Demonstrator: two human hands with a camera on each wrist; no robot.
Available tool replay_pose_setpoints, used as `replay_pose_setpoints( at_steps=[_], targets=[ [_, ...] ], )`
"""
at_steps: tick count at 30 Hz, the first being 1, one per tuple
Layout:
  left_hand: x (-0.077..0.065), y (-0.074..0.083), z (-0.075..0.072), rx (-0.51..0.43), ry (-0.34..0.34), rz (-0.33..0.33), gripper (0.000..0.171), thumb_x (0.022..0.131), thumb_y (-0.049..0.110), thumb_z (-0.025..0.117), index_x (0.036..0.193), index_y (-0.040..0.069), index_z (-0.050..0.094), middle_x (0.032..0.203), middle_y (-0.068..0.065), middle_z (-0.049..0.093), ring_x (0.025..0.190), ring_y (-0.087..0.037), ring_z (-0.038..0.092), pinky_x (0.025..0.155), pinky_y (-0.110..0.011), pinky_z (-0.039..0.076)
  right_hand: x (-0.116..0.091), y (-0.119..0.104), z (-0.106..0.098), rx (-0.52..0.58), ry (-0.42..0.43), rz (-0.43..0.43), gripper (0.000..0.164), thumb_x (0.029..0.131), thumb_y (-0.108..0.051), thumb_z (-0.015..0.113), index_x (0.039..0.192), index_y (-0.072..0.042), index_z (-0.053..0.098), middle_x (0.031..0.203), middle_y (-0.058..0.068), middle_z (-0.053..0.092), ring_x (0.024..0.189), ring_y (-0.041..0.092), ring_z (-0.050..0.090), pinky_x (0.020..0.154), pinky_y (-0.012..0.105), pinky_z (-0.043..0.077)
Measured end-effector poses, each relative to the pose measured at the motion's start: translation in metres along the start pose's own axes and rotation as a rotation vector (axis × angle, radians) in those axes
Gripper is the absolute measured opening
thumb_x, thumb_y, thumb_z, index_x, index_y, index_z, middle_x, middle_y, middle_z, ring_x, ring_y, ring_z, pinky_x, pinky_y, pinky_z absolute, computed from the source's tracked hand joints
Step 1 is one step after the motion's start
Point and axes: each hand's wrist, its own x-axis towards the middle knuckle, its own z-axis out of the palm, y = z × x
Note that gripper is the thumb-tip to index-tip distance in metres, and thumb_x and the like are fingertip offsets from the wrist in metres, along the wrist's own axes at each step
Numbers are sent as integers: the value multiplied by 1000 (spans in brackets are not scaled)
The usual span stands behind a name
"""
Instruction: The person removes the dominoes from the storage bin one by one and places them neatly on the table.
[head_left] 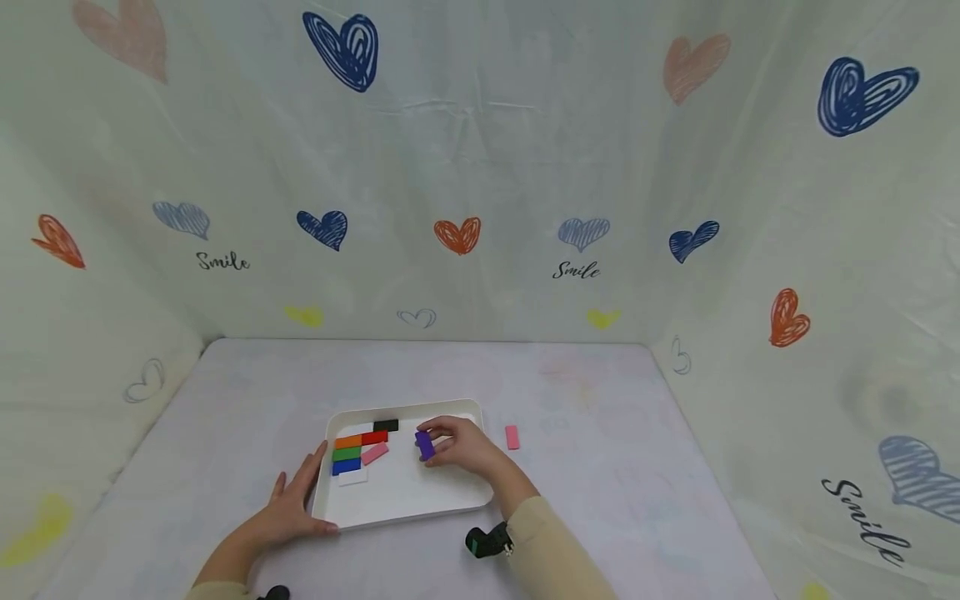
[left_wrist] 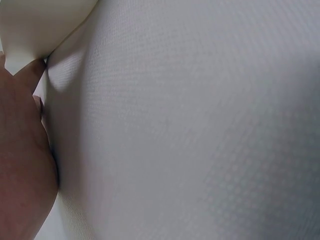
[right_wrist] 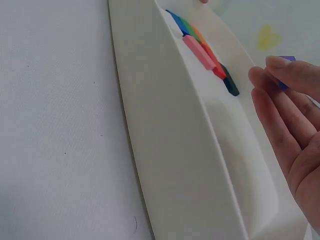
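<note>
Between thumb and fingertips, my right hand [head_left: 459, 443] pinches a purple block [head_left: 425, 445] over the right half of a white tray [head_left: 420, 498]. My left hand [head_left: 288, 508] rests against the tray's left front corner, its fingers along the left side and its thumb at the front edge. Blocks lie together in the tray's left part: orange [head_left: 348, 442], green [head_left: 347, 454], blue [head_left: 347, 467], white [head_left: 352, 477], red [head_left: 375, 437] and black [head_left: 386, 425]. A pink block [head_left: 375, 453] lies slanted beside the green one. In the right wrist view, fingers partly hide the purple block [right_wrist: 284, 84].
Another pink block [head_left: 512, 437] lies on the white table [head_left: 585, 500], right of the tray. Behind and at both sides hangs a pale curtain [head_left: 510, 183] printed with hearts. A black device [head_left: 487, 541] is at the right wrist, low over the table.
</note>
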Motion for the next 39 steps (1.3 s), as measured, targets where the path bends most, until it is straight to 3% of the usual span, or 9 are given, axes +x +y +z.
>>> replay_pose_setpoints(
  at_steps=[10,14,18,22,31,39],
  targets=[
    [0,-4,0,9,3,-12,141,53,49,89,155,8,1,155,-33,8,141,-51,-2,105,-59,-25,-17,-1,-39,201,119,-29,53,79,12,72,129,2,57,110,15,65,92,31,71,81,36,57],
    [0,-3,1,11,2,-21,142,52,50,89,155,8,1,155,-33,8,141,-51,-3,105,-58,-26,-24,4,-53,213,155,-21,56,80,10,73,132,3,54,110,16,63,94,31,70,81,33,57],
    [0,-1,0,5,-2,-11,141,54,49,89,155,8,0,155,-33,8,141,-51,-2,105,-59,-25,-30,12,-67,201,231,9,56,80,8,73,133,0,54,113,16,65,94,28,71,73,27,57],
    [-1,0,-2,-3,-1,2,139,55,46,90,155,7,1,155,-34,9,141,-52,-2,106,-61,-23,-36,20,-80,198,295,15,56,80,7,74,132,0,55,115,17,65,93,26,70,77,32,57],
    [-2,1,-4,-5,-17,10,138,57,47,89,155,7,0,155,-34,7,141,-52,-3,105,-61,-23,-49,38,-101,36,404,32,53,76,7,77,125,-3,62,120,16,61,95,24,65,75,34,57],
    [-2,-1,-3,-16,-13,14,139,55,48,88,155,6,2,155,-33,7,141,-51,-3,105,-61,-24,-56,59,-110,-165,482,90,52,72,-3,84,121,-12,67,126,9,61,121,33,51,102,51,41]
  ],
)
